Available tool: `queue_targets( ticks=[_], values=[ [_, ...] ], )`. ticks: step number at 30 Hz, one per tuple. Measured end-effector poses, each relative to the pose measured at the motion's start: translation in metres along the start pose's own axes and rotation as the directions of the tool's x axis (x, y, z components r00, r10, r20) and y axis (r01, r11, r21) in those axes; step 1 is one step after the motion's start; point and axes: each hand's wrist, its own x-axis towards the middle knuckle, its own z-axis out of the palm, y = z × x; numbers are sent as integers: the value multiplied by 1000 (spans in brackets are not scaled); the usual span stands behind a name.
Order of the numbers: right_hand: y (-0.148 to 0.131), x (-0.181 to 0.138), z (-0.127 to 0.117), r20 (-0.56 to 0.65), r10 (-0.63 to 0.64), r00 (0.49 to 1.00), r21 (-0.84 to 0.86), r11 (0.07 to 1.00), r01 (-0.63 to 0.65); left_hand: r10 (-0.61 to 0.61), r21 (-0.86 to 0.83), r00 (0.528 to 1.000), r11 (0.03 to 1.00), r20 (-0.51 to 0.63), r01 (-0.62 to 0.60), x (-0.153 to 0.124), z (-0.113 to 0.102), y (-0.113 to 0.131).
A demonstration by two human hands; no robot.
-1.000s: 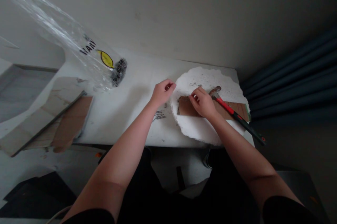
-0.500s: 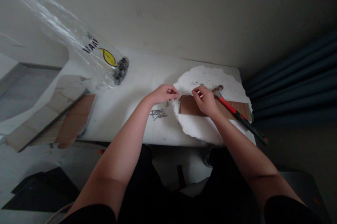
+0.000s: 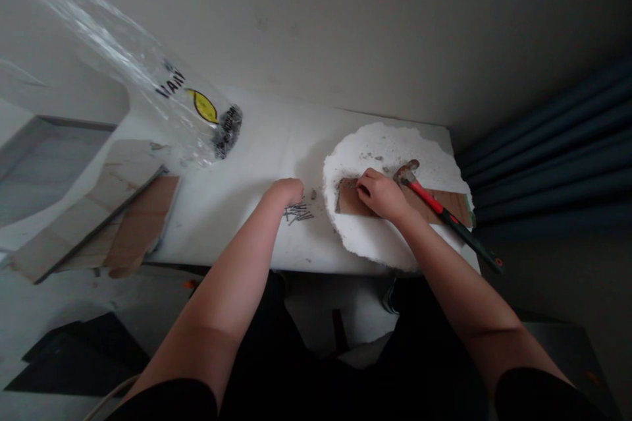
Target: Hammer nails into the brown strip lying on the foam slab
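My left hand (image 3: pixel 289 190) is at the upper edge of a small pile of nails (image 3: pixel 298 213) on the white table. Its fingers point down and are mostly hidden behind the hand. My right hand (image 3: pixel 380 193) rests over a narrow brown board (image 3: pixel 353 202), thumb and fingers curled together in a pinch. Whatever may be between them is too small to make out. The board lies on a round white slab (image 3: pixel 365 236) with a ragged edge. Right of my right hand, a claw hammer (image 3: pixel 427 197) with a red and black handle lies across the board.
Clear plastic wrap (image 3: pixel 182 105) with black lettering stands at the left of the white table (image 3: pixel 232 210). Brown cardboard pieces (image 3: pixel 143 223) lean at the table's left end. Grey crumbs lie on the slab. A dark curtain (image 3: pixel 553 144) hangs at the right.
My left hand has moved left and down, from beside the slab's edge to the nails. My right hand has dropped slightly onto the board, its fingers still together.
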Motion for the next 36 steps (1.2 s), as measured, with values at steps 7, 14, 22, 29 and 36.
queue_targets(
  ticks=[7,14,22,29,36],
  values=[
    [-2,1,0,19,22,1000,-44,999,-21,-31,30,999,999,34,30,-1,2,8],
    [-12,4,4,64,-13,998,-199,980,25,-123,18,992,992,-39,124,1,-1,8],
    [-18,5,5,78,-37,996,-266,962,57,-168,-21,984,986,-57,167,-2,-3,7],
    [-19,6,4,88,-39,995,-295,953,63,-163,-15,985,987,-48,163,-1,-3,9],
    [-20,7,3,80,-45,996,-303,951,67,-152,23,987,988,-45,153,2,1,11]
  ],
)
